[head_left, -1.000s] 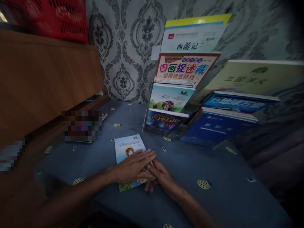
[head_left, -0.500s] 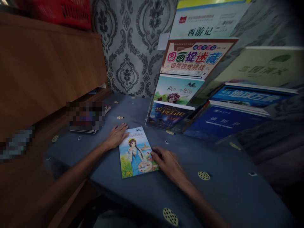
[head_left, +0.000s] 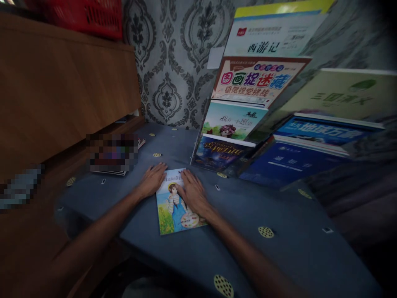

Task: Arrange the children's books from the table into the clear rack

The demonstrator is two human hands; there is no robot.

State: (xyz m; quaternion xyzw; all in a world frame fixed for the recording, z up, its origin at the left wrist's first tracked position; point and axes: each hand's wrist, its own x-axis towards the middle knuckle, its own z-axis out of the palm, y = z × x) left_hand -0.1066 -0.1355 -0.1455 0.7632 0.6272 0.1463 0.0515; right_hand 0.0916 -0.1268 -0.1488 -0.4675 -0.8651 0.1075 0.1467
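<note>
A thin illustrated book (head_left: 173, 211) lies closed and flat on the blue-grey tablecloth (head_left: 242, 256), its cover showing a figure in blue overalls with a paint palette. My left hand (head_left: 153, 180) rests at the book's upper left edge, fingers stretched out, fingertips by the corner. Across the upper right of the cover lies my right hand (head_left: 194, 188), palm down with its fingers extended, hiding part of the title and the right side of the picture. Neither hand grips anything.
Beyond the book, a tiered rack holds upright books, among them a dark blue one (head_left: 228, 153) and a blue booklet (head_left: 294, 161). A small stack of books (head_left: 114, 155) sits at the left. A wooden cabinet (head_left: 68, 87) carrying a red basket (head_left: 89, 18) borders the table's left side.
My right hand has moved from the book's lower right edge up and left onto its cover, and its fingers have straightened. The left hand and book have hardly moved.
</note>
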